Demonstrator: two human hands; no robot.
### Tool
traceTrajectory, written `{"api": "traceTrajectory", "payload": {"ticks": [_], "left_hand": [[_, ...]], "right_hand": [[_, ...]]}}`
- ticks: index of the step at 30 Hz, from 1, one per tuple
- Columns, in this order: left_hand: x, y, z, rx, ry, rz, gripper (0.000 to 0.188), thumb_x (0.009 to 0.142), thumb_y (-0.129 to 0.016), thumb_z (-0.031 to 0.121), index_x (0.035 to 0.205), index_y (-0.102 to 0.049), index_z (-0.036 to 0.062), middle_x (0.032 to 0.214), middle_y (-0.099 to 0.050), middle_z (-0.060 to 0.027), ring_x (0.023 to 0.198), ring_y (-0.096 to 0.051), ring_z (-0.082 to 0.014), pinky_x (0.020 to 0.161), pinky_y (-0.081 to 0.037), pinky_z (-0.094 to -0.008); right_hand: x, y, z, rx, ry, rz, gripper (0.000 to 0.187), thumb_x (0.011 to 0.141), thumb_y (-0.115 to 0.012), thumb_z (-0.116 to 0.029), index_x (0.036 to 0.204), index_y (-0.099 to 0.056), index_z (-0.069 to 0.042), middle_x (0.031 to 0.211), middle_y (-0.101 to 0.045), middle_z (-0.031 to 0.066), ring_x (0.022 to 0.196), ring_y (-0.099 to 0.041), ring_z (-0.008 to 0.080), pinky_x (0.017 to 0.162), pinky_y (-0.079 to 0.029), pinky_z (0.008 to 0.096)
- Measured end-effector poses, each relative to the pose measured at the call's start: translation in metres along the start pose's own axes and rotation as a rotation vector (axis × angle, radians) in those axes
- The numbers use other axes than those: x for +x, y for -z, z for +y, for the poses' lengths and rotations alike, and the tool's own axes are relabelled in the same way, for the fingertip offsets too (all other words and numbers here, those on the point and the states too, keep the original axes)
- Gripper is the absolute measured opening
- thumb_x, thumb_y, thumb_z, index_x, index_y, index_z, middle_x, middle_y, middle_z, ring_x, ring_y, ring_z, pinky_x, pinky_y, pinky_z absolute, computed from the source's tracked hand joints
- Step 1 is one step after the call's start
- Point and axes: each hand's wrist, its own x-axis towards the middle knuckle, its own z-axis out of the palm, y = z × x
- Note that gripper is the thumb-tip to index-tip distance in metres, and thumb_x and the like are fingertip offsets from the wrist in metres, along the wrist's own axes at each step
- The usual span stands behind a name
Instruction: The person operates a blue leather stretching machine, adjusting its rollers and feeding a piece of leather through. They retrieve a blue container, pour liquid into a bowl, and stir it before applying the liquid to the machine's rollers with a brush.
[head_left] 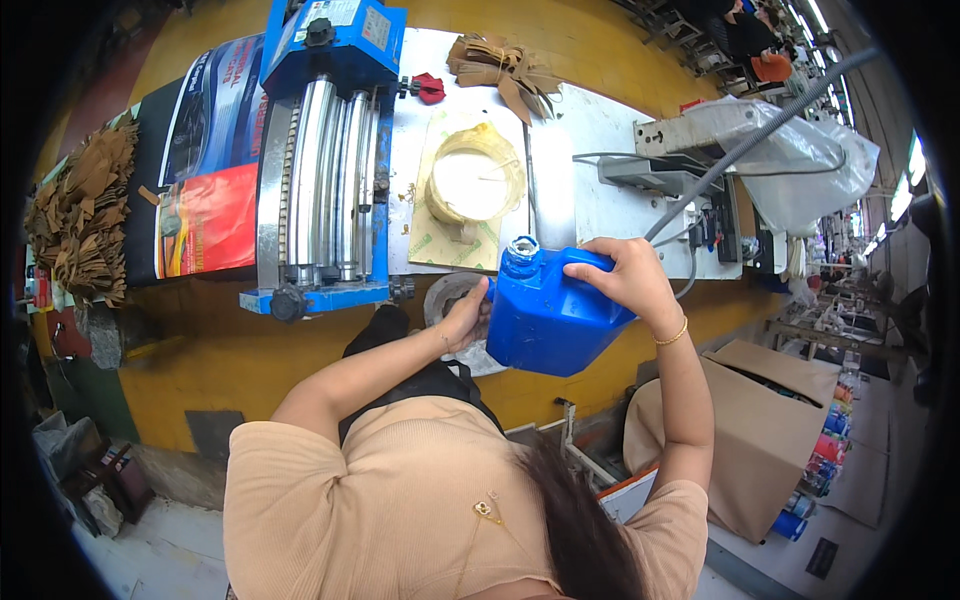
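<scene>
A blue plastic jerrycan is held tilted in front of my chest, off the near edge of the table. Its uncapped neck, crusted with white, points away from me. My right hand is closed round the handle on top. At the can's left side is my left hand, thumb up against it and fingers curled, partly hidden behind the can. Just beyond the neck, a tub of white liquid with a yellowed, crusted rim stands on a stained board.
Left of the tub stands a blue roller machine. Bundled brown strips lie at the table's far side, and a heap of brown pieces at far left. To the right are a plastic-covered machine and a grey hose. A round container sits below the table edge.
</scene>
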Motion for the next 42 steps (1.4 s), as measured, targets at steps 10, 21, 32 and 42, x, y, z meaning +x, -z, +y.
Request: {"api": "traceTrajectory", "payload": {"ticks": [10, 21, 32, 42], "left_hand": [[-0.027, -0.038, 0.021, -0.152, 0.145, -0.034, 0.081, 0.095, -0.029, 0.071, 0.144, -0.036, 0.0065, 0.145, -0.039, -0.0219, 0.132, -0.039, -0.0360, 0.103, -0.029, -0.0701], [-0.032, -0.051, 0.030, -0.279, 0.175, 0.009, 0.070, 0.098, -0.027, 0.066, 0.140, -0.041, 0.0122, 0.123, -0.053, -0.0136, 0.108, -0.054, -0.0253, 0.099, -0.033, -0.0702], [-0.040, -0.064, 0.029, -0.413, 0.299, -0.038, 0.070, 0.099, -0.020, 0.066, 0.140, -0.037, 0.0113, 0.132, -0.044, -0.0209, 0.124, -0.042, -0.0382, 0.101, -0.029, -0.0731], [-0.046, -0.070, 0.029, -0.461, 0.323, -0.123, 0.088, 0.097, -0.022, 0.068, 0.150, -0.010, -0.0015, 0.151, -0.024, -0.0297, 0.142, -0.022, -0.0441, 0.110, -0.018, -0.0689]], "right_hand": [[0.069, 0.020, -0.002, -0.037, -0.043, -0.193, 0.040, 0.077, -0.076, -0.040, 0.091, -0.076, -0.002, 0.074, -0.070, 0.0183, 0.067, -0.070, 0.0293, 0.069, -0.056, 0.0349], [0.112, 0.017, 0.008, -0.033, -0.009, -0.298, 0.043, 0.077, -0.077, -0.042, 0.092, -0.075, -0.002, 0.075, -0.070, 0.0183, 0.067, -0.070, 0.0297, 0.067, -0.055, 0.0348], [0.135, 0.011, 0.021, -0.046, -0.030, -0.445, 0.046, 0.078, -0.076, -0.047, 0.094, -0.076, -0.004, 0.076, -0.071, 0.0140, 0.064, -0.067, 0.0217, 0.065, -0.053, 0.0319], [0.145, 0.008, 0.025, -0.061, -0.026, -0.495, 0.047, 0.078, -0.075, -0.048, 0.093, -0.076, -0.003, 0.075, -0.071, 0.0137, 0.064, -0.067, 0.0211, 0.064, -0.053, 0.0318]]}}
